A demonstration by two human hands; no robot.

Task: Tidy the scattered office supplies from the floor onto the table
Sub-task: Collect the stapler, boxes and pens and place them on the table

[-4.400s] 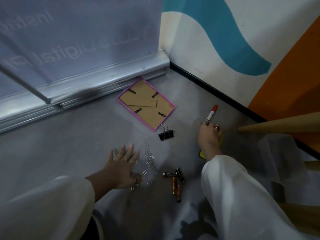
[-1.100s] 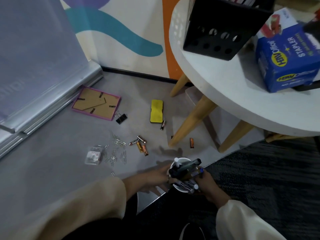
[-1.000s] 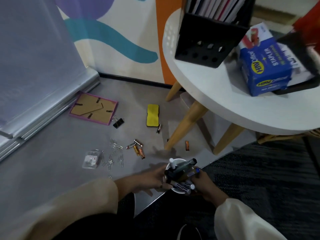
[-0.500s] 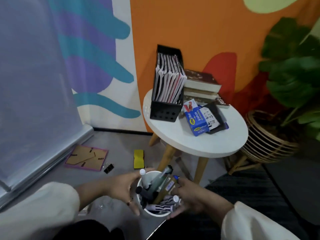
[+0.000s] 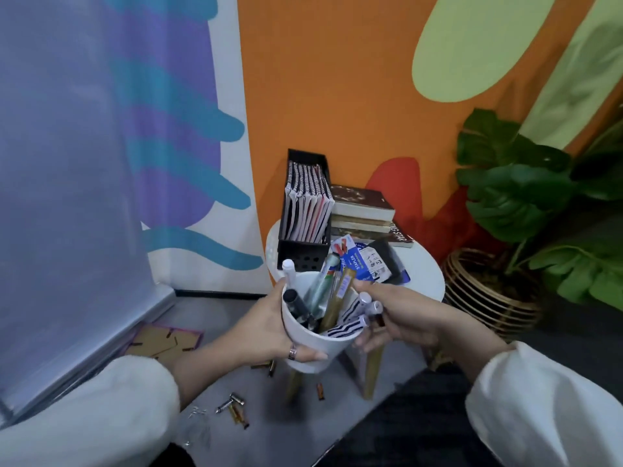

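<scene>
Between both hands I hold a white cup (image 5: 313, 345) stuffed with several markers and pens (image 5: 323, 294), raised in front of the round white table (image 5: 424, 274). My left hand (image 5: 266, 328) wraps the cup's left side and base. My right hand (image 5: 401, 315) grips its right side, fingers over some marker caps. Still on the grey floor lie several batteries (image 5: 236, 407), paper clips (image 5: 195, 416) and a pink picture frame (image 5: 165, 342) face down.
The table holds a black file holder (image 5: 303, 210) with notebooks, stacked books (image 5: 362, 210), a blue stapler box (image 5: 357, 261) and a black item. A potted plant in a wicker basket (image 5: 485, 294) stands at right. A roll-up banner (image 5: 67, 197) stands at left. Dark carpet lies under me.
I have lifted the cup of markers off the floor with both hands and raised it toward the table. My view has tilted up from the floor to the table and wall.
</scene>
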